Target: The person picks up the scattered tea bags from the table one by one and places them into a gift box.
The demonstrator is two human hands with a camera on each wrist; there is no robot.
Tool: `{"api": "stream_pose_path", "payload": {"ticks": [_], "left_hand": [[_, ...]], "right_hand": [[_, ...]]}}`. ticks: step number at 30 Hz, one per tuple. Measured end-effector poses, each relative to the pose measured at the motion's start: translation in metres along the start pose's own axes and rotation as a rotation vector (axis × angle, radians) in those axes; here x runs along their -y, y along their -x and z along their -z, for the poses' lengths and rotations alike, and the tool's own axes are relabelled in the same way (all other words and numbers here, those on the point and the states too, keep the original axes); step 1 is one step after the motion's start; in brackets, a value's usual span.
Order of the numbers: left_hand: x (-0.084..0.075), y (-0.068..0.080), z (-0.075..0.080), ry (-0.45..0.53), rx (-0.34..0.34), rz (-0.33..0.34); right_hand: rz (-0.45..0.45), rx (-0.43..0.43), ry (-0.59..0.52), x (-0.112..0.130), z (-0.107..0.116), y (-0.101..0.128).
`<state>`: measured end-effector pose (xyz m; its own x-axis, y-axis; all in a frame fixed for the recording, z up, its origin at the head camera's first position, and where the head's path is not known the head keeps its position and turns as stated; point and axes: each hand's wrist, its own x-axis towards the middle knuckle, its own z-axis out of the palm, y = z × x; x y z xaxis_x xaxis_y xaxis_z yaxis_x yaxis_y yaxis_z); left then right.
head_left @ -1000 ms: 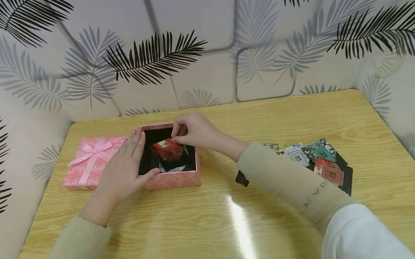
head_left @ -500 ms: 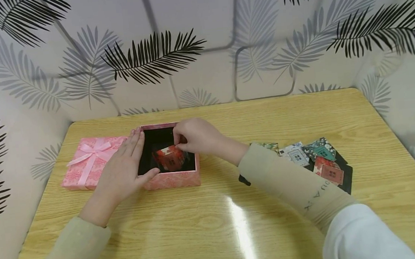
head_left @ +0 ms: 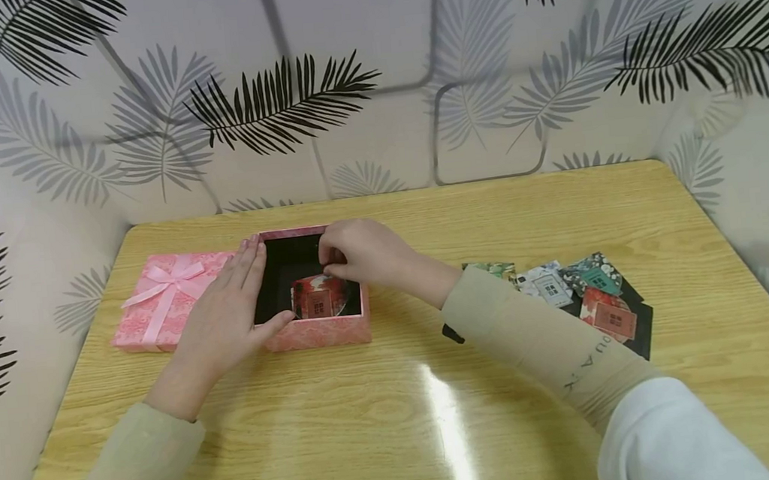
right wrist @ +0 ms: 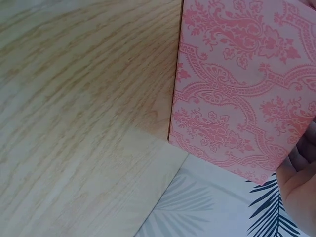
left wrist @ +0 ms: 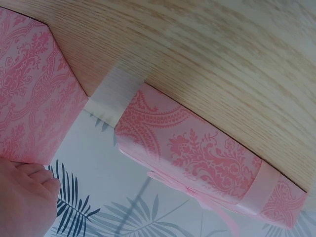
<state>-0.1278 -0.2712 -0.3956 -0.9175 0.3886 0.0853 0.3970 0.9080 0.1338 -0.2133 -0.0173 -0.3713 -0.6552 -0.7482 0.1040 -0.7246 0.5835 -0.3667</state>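
Observation:
Inside the open pink patterned box (head_left: 319, 334), which has a black interior, a small flat red printed packet (head_left: 317, 298) leans near the front wall. My right hand (head_left: 368, 252) reaches over the box's right rim, thumb and finger pinching at the packet's upper right corner. Along the left rim rests my left hand (head_left: 224, 313), its fingers straight and the thumb spread toward the front edge. The left wrist view catches part of that hand (left wrist: 27, 197) below the box's outer wall (left wrist: 34, 89). In the right wrist view, curled fingers show beside the box wall (right wrist: 237, 89).
Left of the box lies its pink lid (head_left: 153, 318) with a ribbon bow. On the right, several similar flat packets, including a white one (head_left: 547, 285), a green one (head_left: 597, 274) and a red one (head_left: 609, 316), lie over a black item (head_left: 644, 332), partly behind the right sleeve.
The red packet has gone lower into the box and turned from tilted to nearly straight. My right hand has dropped slightly, while the left has stayed on the rim.

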Motion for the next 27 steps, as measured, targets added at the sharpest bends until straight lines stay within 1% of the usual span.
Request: {"api": "stream_pose_path", "payload": {"ticks": [3, 8, 10, 13, 18, 27], "left_hand": [[0.0, 0.0, 0.0, -0.002, -0.003, 0.002], [-0.001, 0.0, 0.0, -0.005, -0.002, 0.004], [-0.001, 0.0, 0.0, -0.003, 0.0, 0.006], [-0.001, 0.0, 0.0, 0.0, 0.0, 0.009], [-0.002, 0.0, 0.001, -0.001, 0.008, 0.007], [-0.001, 0.0, 0.0, -0.009, 0.014, 0.003]], "right_hand": [[-0.004, -0.013, -0.066, -0.001, 0.001, 0.001], [-0.04, -0.037, -0.224, -0.004, 0.006, 0.003], [-0.057, -0.056, -0.287, -0.007, 0.01, 0.005], [-0.075, -0.094, -0.353, -0.012, 0.017, 0.007], [-0.103, -0.146, -0.399, -0.024, 0.029, 0.016], [-0.156, -0.218, -0.455, -0.054, 0.048, 0.036]]}}
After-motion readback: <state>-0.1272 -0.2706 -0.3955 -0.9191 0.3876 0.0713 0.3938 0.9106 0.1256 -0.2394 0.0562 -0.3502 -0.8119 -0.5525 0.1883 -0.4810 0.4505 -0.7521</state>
